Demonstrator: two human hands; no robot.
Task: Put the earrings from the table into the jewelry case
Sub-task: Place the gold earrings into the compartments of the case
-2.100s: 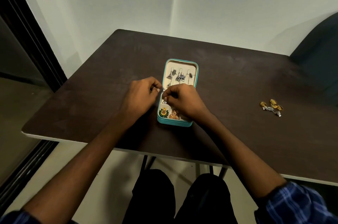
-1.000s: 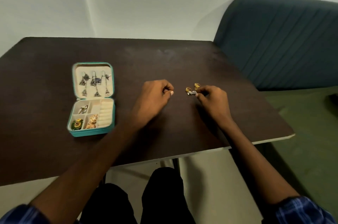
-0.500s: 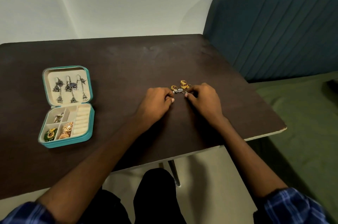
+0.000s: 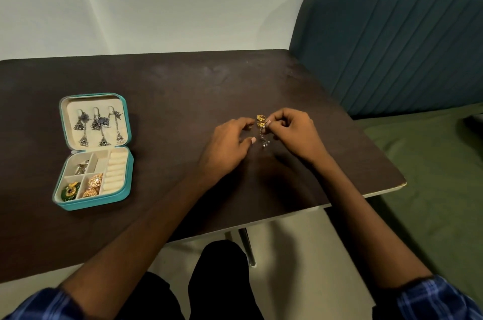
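Lifted now, silver earring point(image 4: 264, 140) dangles from pinching right hand point(image 4: 295, 134) (left hand point(image 4: 227, 148) loosely curled, holding nothing).

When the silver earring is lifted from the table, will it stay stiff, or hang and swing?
It probably hangs loose: below the right hand, whose fingertips pinch its top, the silver earring trails down in a thin line with small beads at its end. It seems very light. Being so fine, it may snag on the gold earrings close beside it.
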